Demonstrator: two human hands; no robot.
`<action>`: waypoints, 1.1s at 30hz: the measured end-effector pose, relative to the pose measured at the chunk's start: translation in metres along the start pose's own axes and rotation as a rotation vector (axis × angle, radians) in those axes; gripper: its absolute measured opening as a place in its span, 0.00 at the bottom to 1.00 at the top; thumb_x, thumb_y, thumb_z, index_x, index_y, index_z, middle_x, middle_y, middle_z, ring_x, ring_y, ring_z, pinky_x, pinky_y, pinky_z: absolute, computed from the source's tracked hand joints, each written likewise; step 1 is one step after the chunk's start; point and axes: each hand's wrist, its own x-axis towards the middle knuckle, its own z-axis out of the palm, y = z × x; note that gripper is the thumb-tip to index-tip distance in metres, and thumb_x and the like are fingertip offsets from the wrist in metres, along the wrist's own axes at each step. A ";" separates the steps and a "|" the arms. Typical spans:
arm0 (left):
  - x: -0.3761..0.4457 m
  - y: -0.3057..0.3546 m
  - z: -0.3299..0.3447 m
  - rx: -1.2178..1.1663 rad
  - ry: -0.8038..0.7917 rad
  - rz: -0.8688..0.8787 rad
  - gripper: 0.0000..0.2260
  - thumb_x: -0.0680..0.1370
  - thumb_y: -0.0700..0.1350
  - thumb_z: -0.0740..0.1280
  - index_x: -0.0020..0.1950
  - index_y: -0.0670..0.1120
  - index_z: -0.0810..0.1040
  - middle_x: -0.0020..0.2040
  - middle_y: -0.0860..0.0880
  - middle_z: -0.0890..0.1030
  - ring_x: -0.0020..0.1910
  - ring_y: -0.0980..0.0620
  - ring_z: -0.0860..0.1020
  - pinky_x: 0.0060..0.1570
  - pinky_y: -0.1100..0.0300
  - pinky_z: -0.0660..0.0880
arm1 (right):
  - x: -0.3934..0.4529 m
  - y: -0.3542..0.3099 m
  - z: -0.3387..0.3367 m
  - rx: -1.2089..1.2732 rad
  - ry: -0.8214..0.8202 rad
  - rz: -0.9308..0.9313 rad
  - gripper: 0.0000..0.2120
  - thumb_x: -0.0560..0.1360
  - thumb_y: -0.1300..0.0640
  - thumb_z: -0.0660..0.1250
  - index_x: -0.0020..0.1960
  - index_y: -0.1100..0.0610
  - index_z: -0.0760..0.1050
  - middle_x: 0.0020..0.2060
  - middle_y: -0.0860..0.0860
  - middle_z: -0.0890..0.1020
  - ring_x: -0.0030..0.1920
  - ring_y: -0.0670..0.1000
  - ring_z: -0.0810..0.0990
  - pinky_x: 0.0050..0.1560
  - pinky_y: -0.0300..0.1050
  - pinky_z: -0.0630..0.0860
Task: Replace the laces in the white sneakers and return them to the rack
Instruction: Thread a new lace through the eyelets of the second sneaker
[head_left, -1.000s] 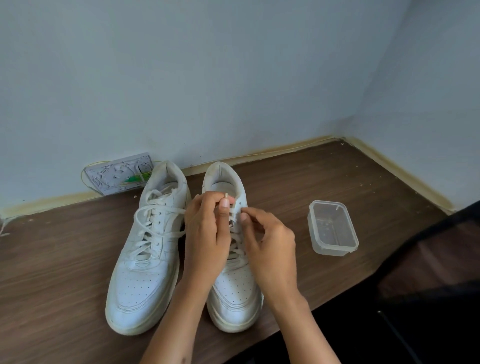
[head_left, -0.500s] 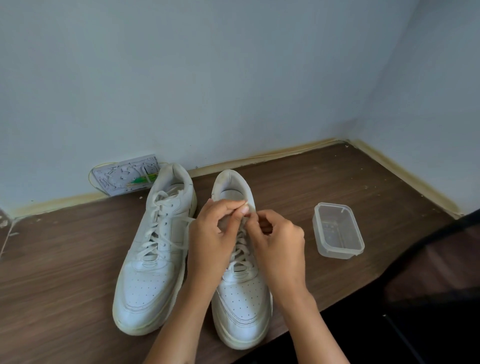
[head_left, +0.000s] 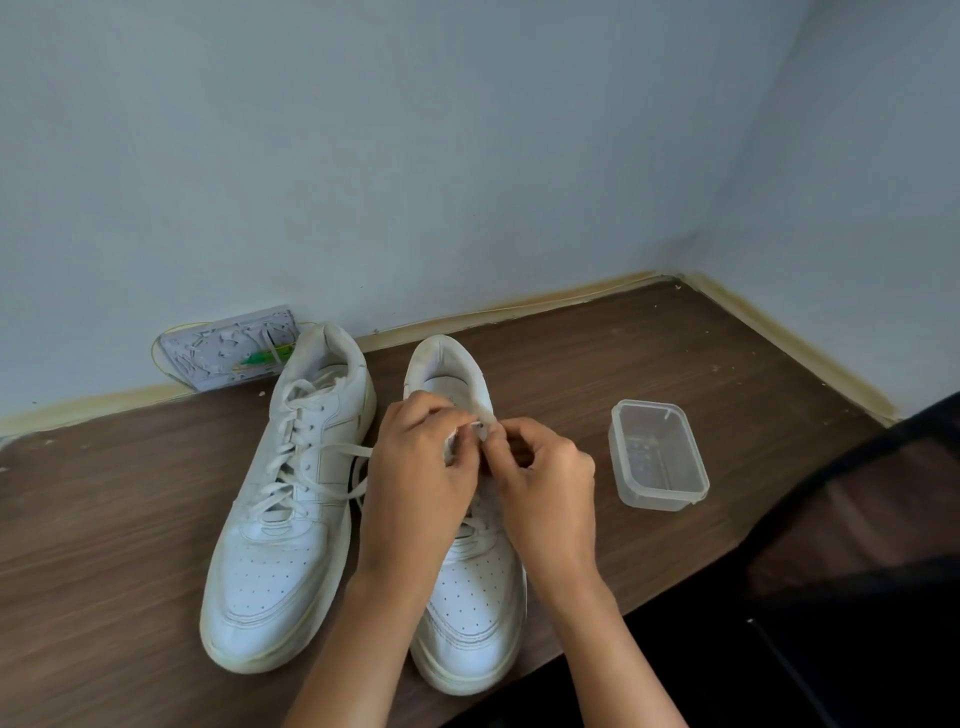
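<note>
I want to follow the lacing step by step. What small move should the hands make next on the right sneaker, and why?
Probably draw the lace end through the top eyelet and pull it snug. Both the left hand and the right hand pinch it at the collar of the right sneaker, whose lower rows look laced already. The left sneaker is laced, its ends loose.

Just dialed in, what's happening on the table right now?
A person is working on the right white sneaker: the left hand and the right hand meet over its upper eyelets, both pinching the lace end near the tongue. The left white sneaker sits beside it, laced, with loose ends trailing toward the other shoe. A clear plastic container stands apart on the wooden table, to the right. No rack is in view.
</note>
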 end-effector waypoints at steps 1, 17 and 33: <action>0.000 -0.001 0.000 0.005 -0.014 0.005 0.05 0.72 0.35 0.73 0.45 0.42 0.85 0.46 0.50 0.79 0.45 0.49 0.78 0.48 0.72 0.69 | 0.000 0.000 0.000 -0.002 -0.001 -0.003 0.09 0.78 0.49 0.66 0.44 0.52 0.82 0.35 0.44 0.84 0.39 0.41 0.83 0.44 0.47 0.80; 0.000 -0.004 -0.001 0.008 -0.037 -0.050 0.18 0.71 0.36 0.76 0.57 0.53 0.83 0.41 0.57 0.83 0.56 0.53 0.80 0.74 0.35 0.49 | 0.003 0.004 0.003 -0.029 0.003 -0.135 0.11 0.82 0.51 0.61 0.49 0.51 0.81 0.36 0.44 0.82 0.39 0.44 0.81 0.41 0.45 0.78; 0.007 -0.039 -0.028 -0.167 -0.193 0.026 0.12 0.81 0.44 0.62 0.61 0.53 0.80 0.55 0.57 0.80 0.57 0.60 0.77 0.57 0.64 0.74 | 0.029 0.014 -0.036 0.158 0.393 0.026 0.10 0.77 0.65 0.67 0.42 0.51 0.78 0.33 0.48 0.81 0.35 0.49 0.82 0.40 0.44 0.82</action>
